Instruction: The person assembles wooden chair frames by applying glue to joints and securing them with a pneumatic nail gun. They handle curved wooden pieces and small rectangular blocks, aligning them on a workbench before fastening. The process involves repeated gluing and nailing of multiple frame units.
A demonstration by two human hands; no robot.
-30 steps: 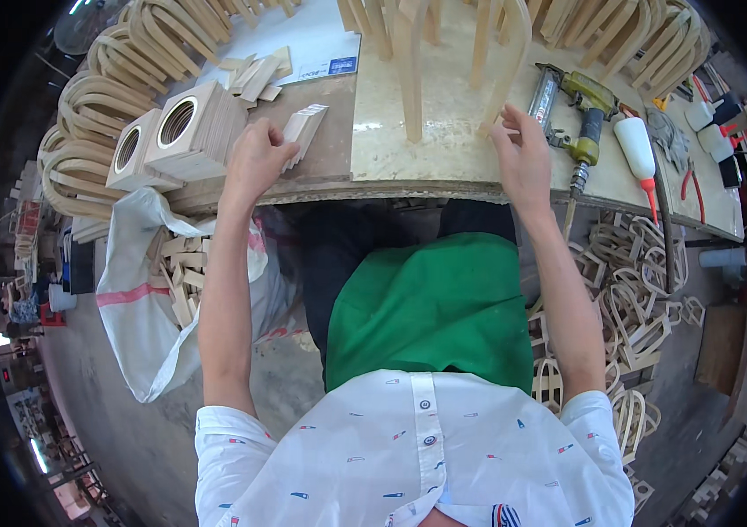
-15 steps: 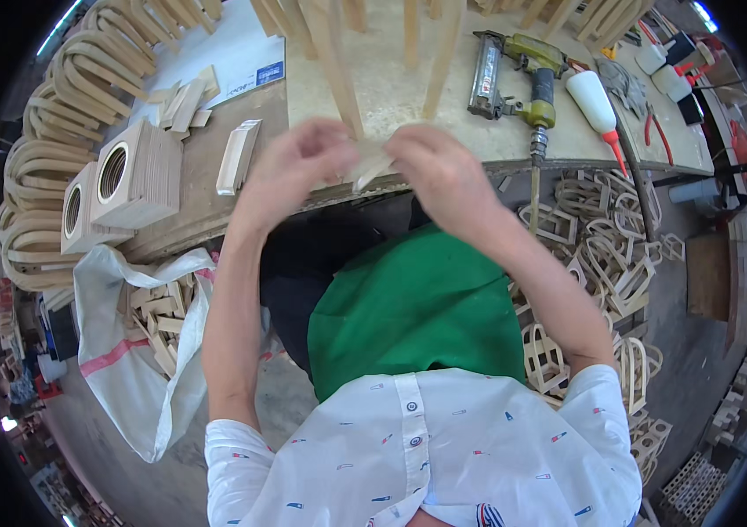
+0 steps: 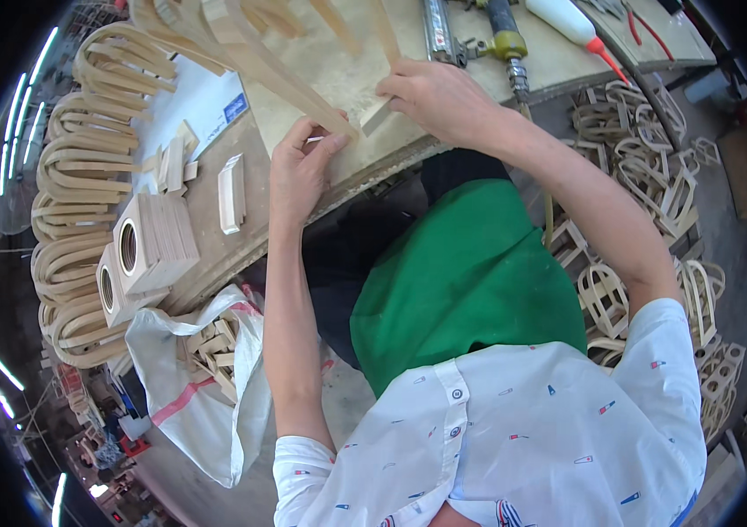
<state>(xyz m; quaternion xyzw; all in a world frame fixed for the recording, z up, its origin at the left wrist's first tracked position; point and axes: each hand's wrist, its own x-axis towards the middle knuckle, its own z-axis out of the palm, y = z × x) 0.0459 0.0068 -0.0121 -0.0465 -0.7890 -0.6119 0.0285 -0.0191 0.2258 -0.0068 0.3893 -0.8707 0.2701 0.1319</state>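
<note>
My right hand [image 3: 444,101], above the workbench, pinches a short pale wooden block [image 3: 376,114] between thumb and fingers. To its left, my left hand [image 3: 303,167] has its thumb and fingers closed at the lower end of a bent wooden frame [image 3: 281,75], whose long leg slants down to the bench's front part. The block's near end sits just right of that leg, slightly apart. Another upright wooden leg [image 3: 384,35] stands behind my right hand's fingers. The frame's upper part runs out of view at the top.
On the workbench [image 3: 259,176] lie a nail gun [image 3: 505,39] with hose, a white glue bottle [image 3: 562,19], red pliers [image 3: 646,35], wood strips [image 3: 231,195] and box-like blocks [image 3: 158,241]. Bent frames [image 3: 83,167] line the left. A white sack [image 3: 206,386] holds offcuts; wooden frames [image 3: 646,184] heap at right.
The view has shifted and turned. My hands have moved apart: the left now grips the leg's lower end, while the right holds the block beside it.
</note>
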